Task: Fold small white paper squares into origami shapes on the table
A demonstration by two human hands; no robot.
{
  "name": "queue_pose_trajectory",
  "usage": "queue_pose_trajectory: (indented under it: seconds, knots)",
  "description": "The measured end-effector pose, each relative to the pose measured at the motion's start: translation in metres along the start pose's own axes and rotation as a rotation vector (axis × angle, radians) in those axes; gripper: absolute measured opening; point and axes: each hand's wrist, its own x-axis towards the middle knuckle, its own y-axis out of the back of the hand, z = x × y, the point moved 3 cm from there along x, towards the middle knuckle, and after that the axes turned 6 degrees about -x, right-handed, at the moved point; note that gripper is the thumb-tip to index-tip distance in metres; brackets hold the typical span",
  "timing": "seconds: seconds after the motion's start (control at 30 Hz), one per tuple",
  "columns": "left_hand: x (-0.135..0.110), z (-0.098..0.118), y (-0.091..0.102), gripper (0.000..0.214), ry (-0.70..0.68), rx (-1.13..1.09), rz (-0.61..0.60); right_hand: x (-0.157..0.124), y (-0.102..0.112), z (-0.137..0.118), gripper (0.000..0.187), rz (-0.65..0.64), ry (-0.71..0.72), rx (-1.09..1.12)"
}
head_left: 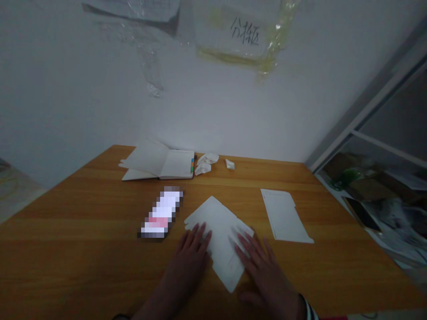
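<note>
A white sheet of paper [222, 235] lies on the wooden table in front of me, turned with one corner pointing away and another toward me. Its edges look uneven, and faint reddish marks show near the lower corner. My left hand [193, 249] rests on its left side, fingers stretched out over the paper. On the right side, my right hand [258, 258] lies flat with its fingers spread, slightly blurred. Neither hand grips anything. Parts of the paper's side edges are hidden under the fingers.
Left of the paper lies a phone [162, 213] with a lit, pixelated screen. Another white sheet [285, 215] is to the right. An open notebook [176, 163] and crumpled paper [205, 163] sit by the wall. Beyond the table's right edge, a shelf [393, 195] holds a dark phone and clutter.
</note>
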Motion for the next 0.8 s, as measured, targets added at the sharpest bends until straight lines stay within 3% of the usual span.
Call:
queue_pose_trajectory:
  seconds: [0.07, 0.13, 0.23, 0.37, 0.47, 0.67, 0.8]
  knots:
    - [-0.001, 0.003, 0.003, 0.050, 0.011, 0.005, -0.026, -0.004, -0.003, -0.003, 0.092, -0.083, 0.090, -0.052]
    - [-0.002, 0.007, 0.008, 0.052, 0.018, 0.003, -0.051, -0.009, -0.005, -0.005, 0.090, -0.083, 0.122, -0.083]
    - [-0.004, 0.014, 0.014, 0.053, 0.025, -0.002, -0.075, -0.020, -0.006, -0.006, 0.088, 0.020, 0.182, -0.110]
    - [-0.006, 0.020, 0.016, 0.057, 0.013, 0.008, -0.070, -0.033, -0.006, -0.009, 0.055, 0.219, 0.266, -0.187]
    - [-0.007, 0.023, 0.014, 0.055, 0.001, -0.005, -0.076, -0.038, -0.006, -0.011, 0.041, 0.267, 0.272, -0.249]
    - [-0.008, 0.029, 0.010, 0.053, -0.025, -0.031, -0.041, -0.059, -0.022, -0.024, 0.037, 0.326, 0.278, -0.336]
    - [-0.006, 0.032, 0.007, 0.050, -0.089, -0.067, -0.059, -0.077, -0.043, -0.034, 0.037, 0.255, 0.126, -0.307]
